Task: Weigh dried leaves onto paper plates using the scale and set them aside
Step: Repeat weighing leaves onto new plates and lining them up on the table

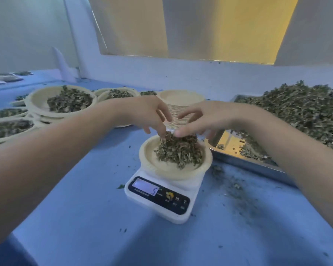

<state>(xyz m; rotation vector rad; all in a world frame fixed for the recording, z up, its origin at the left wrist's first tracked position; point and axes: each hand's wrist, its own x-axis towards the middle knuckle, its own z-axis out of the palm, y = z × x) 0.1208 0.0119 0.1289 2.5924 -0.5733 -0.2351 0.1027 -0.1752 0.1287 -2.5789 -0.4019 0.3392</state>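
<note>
A white digital scale (pixel 160 200) sits on the blue table, its display lit. On it rests a paper plate (pixel 148 156) with a heap of dried leaves (pixel 179 150). My left hand (pixel 148 112) hovers over the heap's far left side, fingertips pinching leaves at the top. My right hand (pixel 204 118) is over the heap's far right, fingers relaxed and spread, fingertips touching the leaves. A metal tray (pixel 244 162) heaped with dried leaves (pixel 300 112) stands to the right.
A stack of empty paper plates (pixel 181 104) stands just behind my hands. Several filled plates (pixel 62 100) cover the table's left side. Leaf crumbs (pixel 236 191) are scattered on the blue table right of the scale. A white wall ledge runs behind.
</note>
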